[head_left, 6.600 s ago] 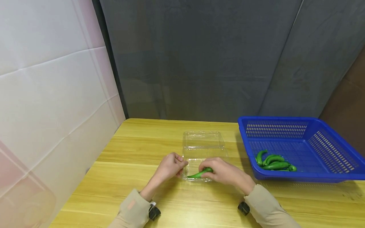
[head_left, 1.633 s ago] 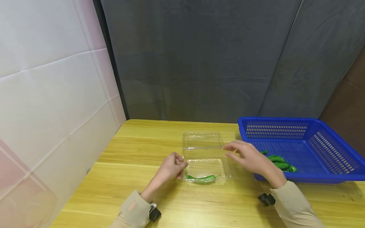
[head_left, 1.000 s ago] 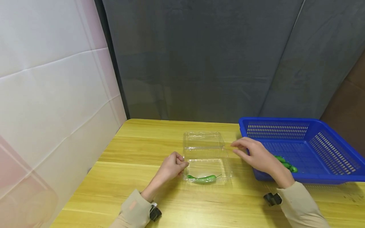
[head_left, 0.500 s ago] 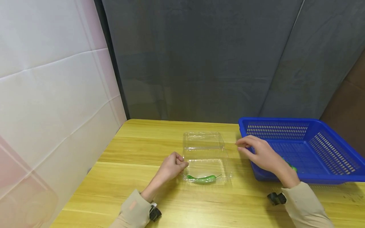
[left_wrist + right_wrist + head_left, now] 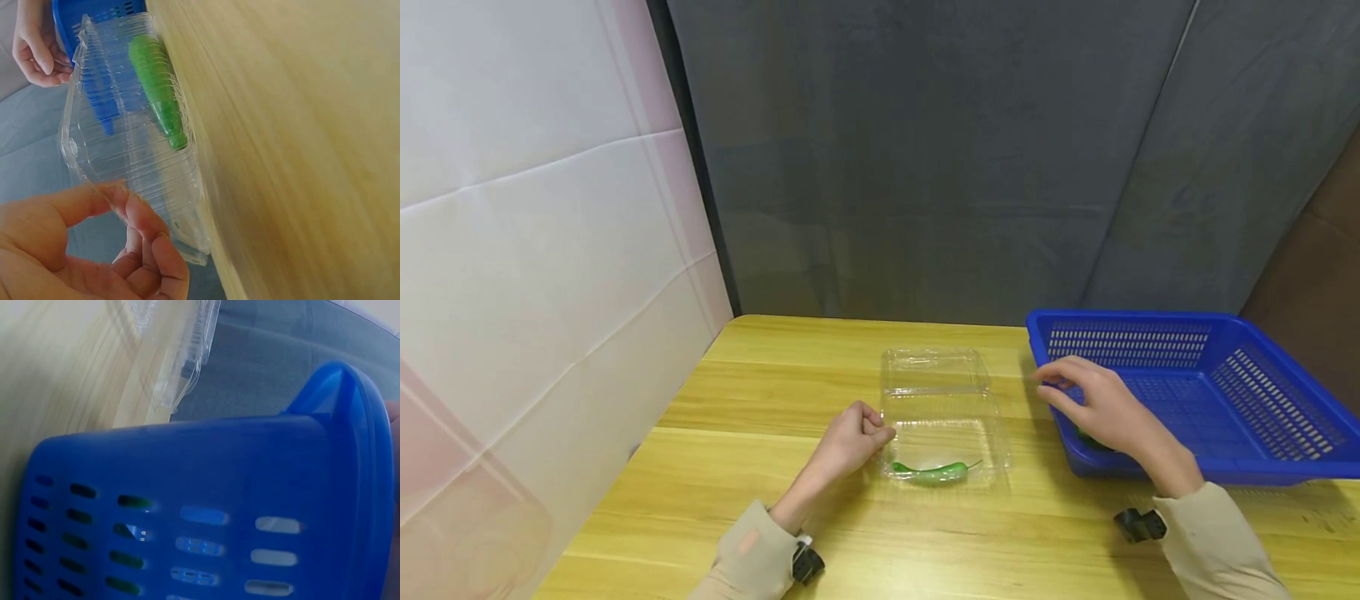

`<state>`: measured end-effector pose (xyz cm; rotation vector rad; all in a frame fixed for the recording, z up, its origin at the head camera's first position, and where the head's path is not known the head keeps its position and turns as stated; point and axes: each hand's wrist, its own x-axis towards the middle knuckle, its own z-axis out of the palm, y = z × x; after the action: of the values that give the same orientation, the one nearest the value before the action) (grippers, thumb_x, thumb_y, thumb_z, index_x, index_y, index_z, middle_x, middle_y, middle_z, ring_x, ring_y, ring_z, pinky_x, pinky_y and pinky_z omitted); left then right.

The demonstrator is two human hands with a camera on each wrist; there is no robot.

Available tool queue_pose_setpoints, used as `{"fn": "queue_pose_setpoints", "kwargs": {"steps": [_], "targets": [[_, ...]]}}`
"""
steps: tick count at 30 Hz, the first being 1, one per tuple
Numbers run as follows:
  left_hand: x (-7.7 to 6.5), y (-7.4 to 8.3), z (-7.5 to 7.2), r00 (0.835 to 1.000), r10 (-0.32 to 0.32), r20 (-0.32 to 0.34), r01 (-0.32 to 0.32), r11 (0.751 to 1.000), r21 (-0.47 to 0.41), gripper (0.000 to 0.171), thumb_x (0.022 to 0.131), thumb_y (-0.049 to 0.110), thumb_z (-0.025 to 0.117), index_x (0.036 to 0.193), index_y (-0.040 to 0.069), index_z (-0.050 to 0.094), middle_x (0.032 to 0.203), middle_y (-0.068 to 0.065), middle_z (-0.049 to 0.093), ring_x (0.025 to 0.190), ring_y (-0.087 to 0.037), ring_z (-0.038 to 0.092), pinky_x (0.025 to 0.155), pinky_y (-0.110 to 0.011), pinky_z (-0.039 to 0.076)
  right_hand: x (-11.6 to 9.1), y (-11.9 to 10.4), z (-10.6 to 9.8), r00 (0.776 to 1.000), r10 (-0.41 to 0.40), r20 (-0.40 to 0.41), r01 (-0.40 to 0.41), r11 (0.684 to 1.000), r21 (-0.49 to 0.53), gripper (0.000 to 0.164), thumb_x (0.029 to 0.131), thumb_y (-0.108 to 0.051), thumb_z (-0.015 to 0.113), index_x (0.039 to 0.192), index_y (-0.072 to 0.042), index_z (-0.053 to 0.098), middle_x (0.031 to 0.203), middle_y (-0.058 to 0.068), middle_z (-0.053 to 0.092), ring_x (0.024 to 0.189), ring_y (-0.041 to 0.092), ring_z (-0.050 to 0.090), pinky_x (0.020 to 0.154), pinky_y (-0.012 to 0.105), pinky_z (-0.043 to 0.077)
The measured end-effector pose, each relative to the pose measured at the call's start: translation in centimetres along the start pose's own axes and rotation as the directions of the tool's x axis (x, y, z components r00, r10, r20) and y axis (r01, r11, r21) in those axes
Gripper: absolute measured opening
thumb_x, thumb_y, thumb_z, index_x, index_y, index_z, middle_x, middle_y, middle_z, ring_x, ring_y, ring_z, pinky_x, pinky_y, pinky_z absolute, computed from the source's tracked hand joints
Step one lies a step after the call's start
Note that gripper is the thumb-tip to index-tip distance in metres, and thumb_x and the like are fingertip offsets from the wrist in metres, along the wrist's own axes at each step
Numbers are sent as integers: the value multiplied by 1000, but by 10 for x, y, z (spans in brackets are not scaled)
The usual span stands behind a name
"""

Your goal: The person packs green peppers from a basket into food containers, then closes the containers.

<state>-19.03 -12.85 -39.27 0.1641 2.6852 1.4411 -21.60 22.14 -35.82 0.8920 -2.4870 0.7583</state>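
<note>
One green pepper is in, at the clear container's six o'clock; the left hand pinches its rim at nine. At three, the right hand, fingers parted, seemingly holding nothing, hangs over the blue basket; more peppers, barely glimpsed there, seem left.

Apparently a makeshift booth: grey cloth and pale cloth screen off a wood-grain table.

A clear box lies open on the desk. One green pepper lies sideways in its front part. A blue basket stands to the right.
</note>
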Motion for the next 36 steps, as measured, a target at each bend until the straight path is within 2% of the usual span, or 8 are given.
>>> {"fn": "queue_pose_setpoints", "kwargs": {"steps": [10,14,23,36], "targets": [[6,-7,1,1000,5,13,-5,1000,-2,21,95,11,70,102,-2,55,79,-6,64,69,-18,60,63,-31,50,-6,5,-5,1000,5,-3,-5,1000,-21,19,93,-4,72,111,-10,71,108,4,70,92,21,66,76,40,56],[3,-3,0,1000,4,13,-4,1000,-1,21,95,11,69,102,-3,55,79,-6,63,69,-18,60,63,-30,50,-7,5,-6,1000,-5,-15,5,1000,-10,19,93,-4,72,111,-10,71,109,3,70,91,21,66,76,40,56],[2,-5,1,1000,2,11,-2,1000,-1,22,94,10,70,103,-3,55,78,-6,63,69,-20,61,62,-31,50,-11,9,-7,1000,14,-4,-14,999,-29,18,92,-5,73,109,-9,72,108,2,69,91,18,65,75,42,56],[4,-5,1,1000,3,13,-3,1000,-7,22,94,11,70,103,-3,55,78,-6,63,68,-20,61,62,-31,49,-17,14,-10,999,-28,-23,27,999,-42,27,85,-1,79,110,-9,71,105,4,70,88,23,66,74,37,57]]}}
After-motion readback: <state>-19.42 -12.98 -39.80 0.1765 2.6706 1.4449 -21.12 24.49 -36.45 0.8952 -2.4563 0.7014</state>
